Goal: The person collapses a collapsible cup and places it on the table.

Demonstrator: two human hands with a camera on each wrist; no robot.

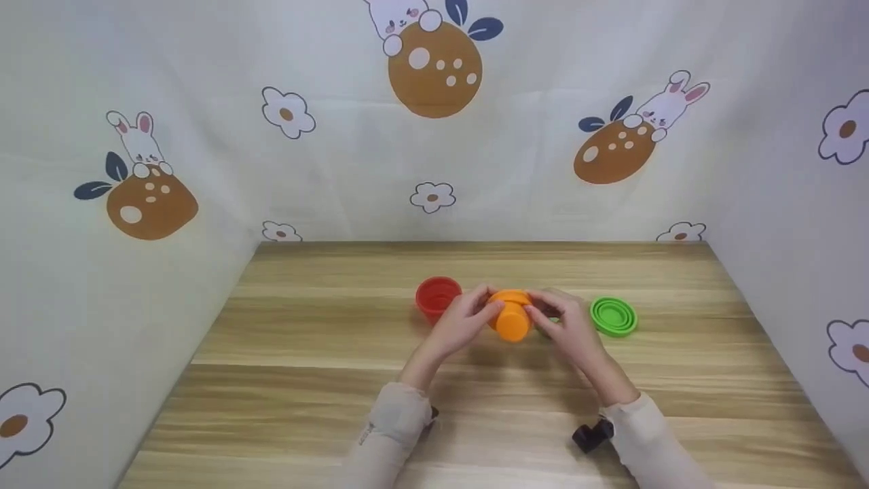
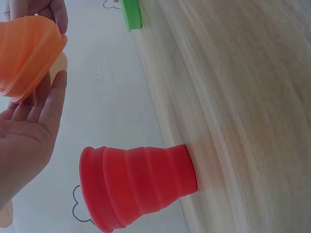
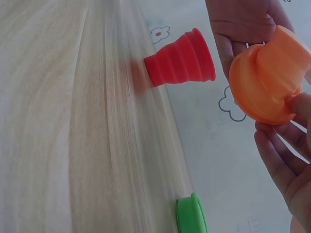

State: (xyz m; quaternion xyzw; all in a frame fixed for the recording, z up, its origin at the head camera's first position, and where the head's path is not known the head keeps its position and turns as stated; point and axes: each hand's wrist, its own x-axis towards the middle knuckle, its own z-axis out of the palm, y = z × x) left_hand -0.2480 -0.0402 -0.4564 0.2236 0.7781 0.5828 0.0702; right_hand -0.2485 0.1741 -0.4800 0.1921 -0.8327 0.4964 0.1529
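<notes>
An orange collapsible cup is held up above the table between both hands, its round base turned toward the head camera. My left hand grips its left side, thumb near the base and fingers by the rim. The right hand pinches the opposite side. In the right wrist view the orange cup looks partly folded and skewed, with its narrow end sticking out. Just left of the hands stands a red collapsible cup, extended and upright. A green collapsible cup lies folded flat to the right.
A bit of something green shows beneath the right hand, mostly hidden. The wood-grain table meets a patterned cloth at the back and sides. Black devices sit at both wrists.
</notes>
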